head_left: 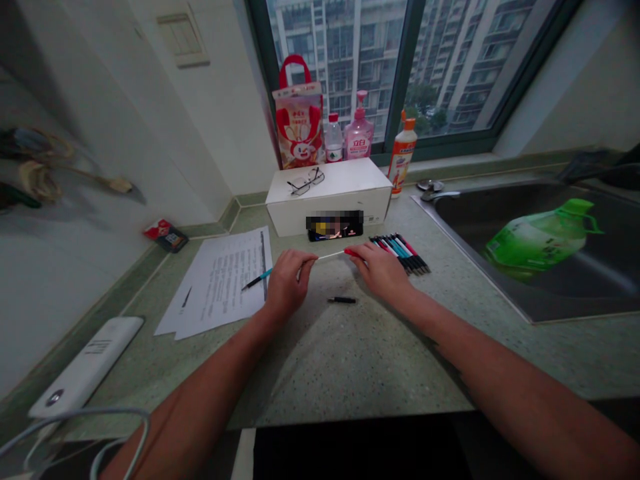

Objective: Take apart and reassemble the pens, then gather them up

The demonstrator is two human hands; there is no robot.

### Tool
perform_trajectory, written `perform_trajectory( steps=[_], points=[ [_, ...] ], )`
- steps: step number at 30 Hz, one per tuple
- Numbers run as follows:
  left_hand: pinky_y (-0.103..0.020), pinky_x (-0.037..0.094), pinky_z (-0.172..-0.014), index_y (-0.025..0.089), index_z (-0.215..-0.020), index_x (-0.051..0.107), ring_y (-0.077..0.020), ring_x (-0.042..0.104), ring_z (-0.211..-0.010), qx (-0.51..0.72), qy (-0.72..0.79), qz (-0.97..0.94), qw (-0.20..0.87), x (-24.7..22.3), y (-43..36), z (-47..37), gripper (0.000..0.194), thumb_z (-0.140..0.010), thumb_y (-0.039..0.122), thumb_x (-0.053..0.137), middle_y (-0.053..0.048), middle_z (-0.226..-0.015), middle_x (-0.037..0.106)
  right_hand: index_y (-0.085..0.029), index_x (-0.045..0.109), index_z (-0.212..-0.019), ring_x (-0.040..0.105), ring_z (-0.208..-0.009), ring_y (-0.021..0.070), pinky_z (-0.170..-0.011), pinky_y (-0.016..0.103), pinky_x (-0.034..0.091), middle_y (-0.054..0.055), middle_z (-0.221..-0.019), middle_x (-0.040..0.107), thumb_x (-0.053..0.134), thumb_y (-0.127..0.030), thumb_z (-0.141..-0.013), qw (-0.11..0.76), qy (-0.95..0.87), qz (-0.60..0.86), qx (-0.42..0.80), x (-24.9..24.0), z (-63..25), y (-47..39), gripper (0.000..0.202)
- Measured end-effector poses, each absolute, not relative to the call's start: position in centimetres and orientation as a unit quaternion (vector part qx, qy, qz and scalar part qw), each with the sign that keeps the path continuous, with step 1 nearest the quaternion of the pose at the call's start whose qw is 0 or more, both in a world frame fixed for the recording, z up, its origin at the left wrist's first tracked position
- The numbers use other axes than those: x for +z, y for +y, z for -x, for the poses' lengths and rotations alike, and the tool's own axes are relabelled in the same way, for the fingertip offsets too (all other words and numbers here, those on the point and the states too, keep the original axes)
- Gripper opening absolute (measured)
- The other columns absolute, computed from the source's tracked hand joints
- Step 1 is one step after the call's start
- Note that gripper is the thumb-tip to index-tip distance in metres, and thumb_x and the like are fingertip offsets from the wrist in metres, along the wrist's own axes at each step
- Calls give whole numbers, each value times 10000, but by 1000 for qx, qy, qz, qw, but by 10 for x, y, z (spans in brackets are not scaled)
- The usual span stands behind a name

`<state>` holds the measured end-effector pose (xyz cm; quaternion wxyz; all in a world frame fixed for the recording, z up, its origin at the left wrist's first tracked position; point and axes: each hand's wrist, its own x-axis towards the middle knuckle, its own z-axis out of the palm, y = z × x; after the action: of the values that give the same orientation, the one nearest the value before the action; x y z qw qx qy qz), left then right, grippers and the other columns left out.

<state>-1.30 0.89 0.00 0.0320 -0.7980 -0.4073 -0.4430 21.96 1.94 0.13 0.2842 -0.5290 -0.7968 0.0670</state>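
Note:
A thin white pen refill (331, 255) stretches between my two hands above the countertop. Its left end is pinched in the fingertips of my left hand (289, 280). My right hand (383, 270) is closed on a red pen barrel (351, 253), mostly hidden by the fingers, at the refill's other end; how far the refill sits inside it I cannot tell. Below them on the counter lies a short black pen part (343, 300). A blue and black pen (257, 279) rests on the papers beside my left hand. Several pens (403, 253) lie in a row beyond my right hand.
Printed papers (220, 283) lie at left, near a white power strip (90, 367) with a cable. A phone (335, 227) leans on a white box (325, 193) carrying glasses (306, 181). At right, a sink (480, 267) holds a green jug (543, 237). Bottles stand by the window.

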Motion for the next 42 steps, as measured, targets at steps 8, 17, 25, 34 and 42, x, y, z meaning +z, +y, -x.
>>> perform_trajectory(
  steps=[8,17,25,34,42],
  points=[
    [-357,490,-797,184,-979,652,-212,610,-869,-428,-409,805,33,3,8,12,109,-994,166,546,-55,-902,676,-222,711,-1189,638,-963,219,-757,314,432,87,-1099,696,496,-216,-1025,248,-816,519,49,6,-219,17,271],
    [-361,497,-800,203,-1003,689,-213,624,-886,-371,-386,844,-1,0,4,7,156,-1017,230,537,-56,-922,701,-246,664,-1286,639,-958,210,-786,312,418,73,-1067,705,516,-108,-973,166,-887,430,21,8,-213,13,373],
    [-430,467,-921,178,-1215,627,-273,606,-1066,-448,-410,790,88,8,-2,6,295,-942,275,679,-118,-1159,677,-313,537,-1438,646,-874,189,-671,287,393,61,-1129,682,463,-125,-983,188,-864,467,15,10,-213,8,498],
    [-406,464,-843,231,-949,706,-245,632,-957,-211,-324,921,-55,6,-5,-2,90,-886,282,746,-40,-1011,718,-287,555,-1418,658,-854,200,-660,295,397,66,-1115,694,445,-156,-987,203,-850,486,21,9,-214,10,464],
    [-414,478,-849,243,-943,710,-244,627,-974,-194,-324,921,-95,4,-5,-3,86,-868,217,743,-38,-1004,710,-275,578,-1398,658,-883,210,-687,305,415,77,-1159,696,452,-128,-967,206,-838,505,29,9,-215,11,472]
  ],
)
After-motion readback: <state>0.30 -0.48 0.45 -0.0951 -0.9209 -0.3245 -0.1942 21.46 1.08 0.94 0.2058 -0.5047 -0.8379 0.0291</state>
